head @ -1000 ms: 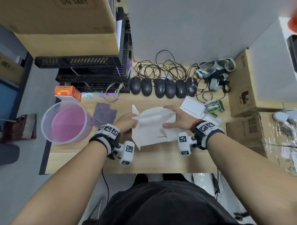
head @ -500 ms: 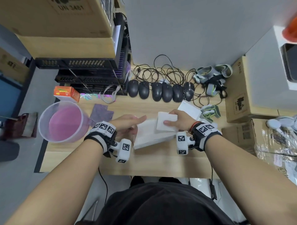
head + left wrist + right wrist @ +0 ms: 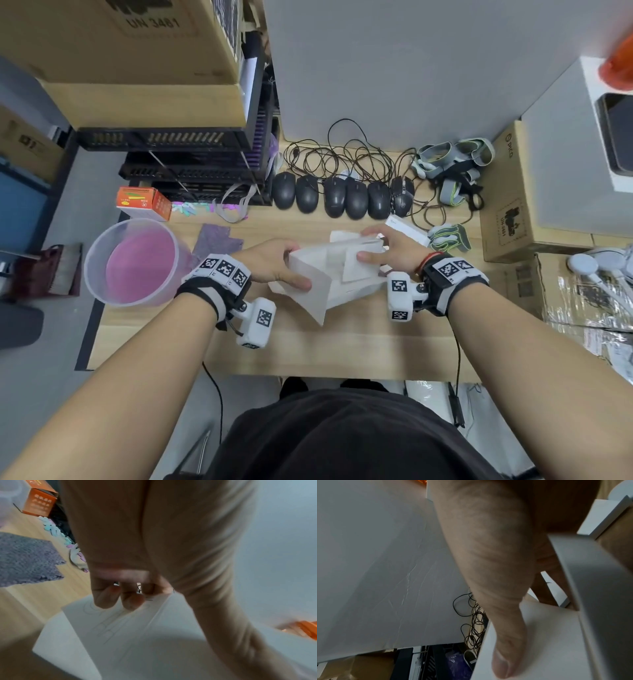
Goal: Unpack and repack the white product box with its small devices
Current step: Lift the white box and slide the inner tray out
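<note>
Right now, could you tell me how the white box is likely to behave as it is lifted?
Probably light: the white box tilts between the left hand and right hand. Its thin open flap looks bendy, so it may flop.

"UN 3481" — top cardboard box (image 3: 137, 37); again — right carton (image 3: 507, 219).

Along the back of the wooden bench (image 3: 308, 349) lie six black computer mice (image 3: 344, 197) with tangled cables (image 3: 342, 157). At the left stand a translucent bucket (image 3: 133, 263), an orange carton (image 3: 144, 202) and a purple cloth (image 3: 217, 240); cardboard boxes (image 3: 507, 192) stand at the right.
</note>
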Motion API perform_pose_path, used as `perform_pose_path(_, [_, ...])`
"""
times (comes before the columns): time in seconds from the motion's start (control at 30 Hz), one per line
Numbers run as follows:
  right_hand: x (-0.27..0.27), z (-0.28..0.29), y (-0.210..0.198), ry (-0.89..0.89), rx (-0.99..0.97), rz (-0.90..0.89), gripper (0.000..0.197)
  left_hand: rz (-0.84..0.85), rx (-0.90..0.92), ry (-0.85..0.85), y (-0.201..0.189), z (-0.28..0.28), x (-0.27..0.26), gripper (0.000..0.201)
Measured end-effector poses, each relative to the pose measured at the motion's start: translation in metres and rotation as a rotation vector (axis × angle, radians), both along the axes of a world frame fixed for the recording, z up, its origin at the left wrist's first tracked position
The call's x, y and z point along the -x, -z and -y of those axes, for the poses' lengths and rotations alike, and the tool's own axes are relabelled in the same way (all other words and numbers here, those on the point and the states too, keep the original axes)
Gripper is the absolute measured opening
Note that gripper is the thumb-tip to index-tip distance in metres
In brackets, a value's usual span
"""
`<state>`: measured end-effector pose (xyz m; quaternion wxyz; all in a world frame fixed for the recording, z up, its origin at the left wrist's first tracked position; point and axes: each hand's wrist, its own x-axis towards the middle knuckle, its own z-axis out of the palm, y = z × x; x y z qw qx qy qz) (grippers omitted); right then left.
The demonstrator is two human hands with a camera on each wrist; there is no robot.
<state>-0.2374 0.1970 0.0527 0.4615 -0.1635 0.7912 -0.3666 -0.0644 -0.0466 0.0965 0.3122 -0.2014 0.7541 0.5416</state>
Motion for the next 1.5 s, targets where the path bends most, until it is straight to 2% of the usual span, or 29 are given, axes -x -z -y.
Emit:
perform_pose_path(0.07, [0.000,0.001,0.000,-0.050,-0.081,-0.026,0.105,-0.041,-0.049,-0.078,-0.006,-0.002,0.002,0.035])
perform_pose_path(0.1, [0.000,0.001,0.000,-0.085,-0.130,-0.036,0.112,-0.054,-0.081,-0.144,-0.007,-0.001,0.002,0.026])
perform_pose_path(0.13, [0.001,0.000,-0.001,-0.118,-0.189,-0.024,0.110,-0.059,-0.127,-0.219,-0.007,0.000,0.001,0.025])
perform_pose_path(0.2, [0.001,-0.002,-0.003,-0.193,-0.268,0.047,0.098,-0.056,-0.208,-0.375,-0.006,0.004,0.000,0.045])
perform_pose_path(0.23, [0.002,-0.003,-0.003,-0.218,-0.288,0.112,0.100,-0.053,-0.230,-0.429,-0.005,0.005,0.000,0.049])
perform_pose_path(0.3, [0.001,-0.005,-0.004,-0.175,-0.264,0.261,0.097,-0.048,-0.245,-0.489,-0.007,0.004,0.001,0.035])
perform_pose_path(0.33, [-0.001,-0.005,-0.006,-0.159,-0.249,0.289,0.087,-0.044,-0.243,-0.504,-0.007,0.003,0.003,0.027])
perform_pose_path(0.37, [-0.001,-0.004,-0.007,-0.189,-0.250,0.257,0.077,-0.040,-0.239,-0.515,-0.006,0.003,0.003,0.024])
perform_pose_path(0.43, [0.001,-0.002,-0.004,-0.260,-0.271,0.180,0.069,-0.035,-0.226,-0.536,-0.004,0.003,0.004,0.031])
perform_pose_path(0.5, [0.003,-0.002,-0.003,-0.229,-0.236,0.181,0.048,-0.017,-0.151,-0.529,0.002,0.004,0.004,0.041])
perform_pose_path(0.57, [0.005,-0.004,0.001,-0.204,-0.219,0.192,0.041,-0.020,-0.031,-0.487,0.009,0.004,0.004,0.037])
perform_pose_path(0.63, [0.004,-0.004,0.001,-0.154,-0.200,0.204,0.049,-0.033,0.067,-0.440,0.017,0.004,0.006,0.031])
perform_pose_path(0.77, [-0.002,0.001,0.002,-0.036,-0.130,0.149,0.075,-0.042,0.202,-0.216,0.020,-0.002,0.010,0.020])
perform_pose_path(0.87, [-0.008,0.005,-0.004,0.150,0.005,0.180,0.070,-0.027,0.167,-0.126,0.014,-0.007,0.012,0.025])
perform_pose_path(0.97, [-0.012,0.008,-0.017,0.353,0.151,0.228,0.079,-0.036,0.092,-0.155,0.012,-0.008,0.013,0.026])
perform_pose_path(1.03, [-0.012,0.007,-0.025,0.375,0.155,0.211,0.087,-0.045,0.007,-0.204,0.009,-0.009,0.012,0.021])
perform_pose_path(1.17, [-0.023,0.016,-0.028,0.383,0.155,0.230,0.094,-0.076,-0.145,-0.253,0.001,-0.018,0.013,0.026])
perform_pose_path(1.3, [-0.031,0.027,-0.022,0.717,0.334,0.329,0.103,-0.124,-0.241,-0.333,-0.002,-0.023,0.016,0.030])
perform_pose_path(1.37, [-0.036,0.031,-0.024,0.778,0.355,0.351,0.108,-0.131,-0.261,-0.324,-0.003,-0.025,0.017,0.036])
perform_pose_path(1.5, [-0.045,0.043,-0.031,0.666,0.328,0.322,0.077,-0.128,-0.186,-0.183,-0.006,-0.029,0.019,0.040])
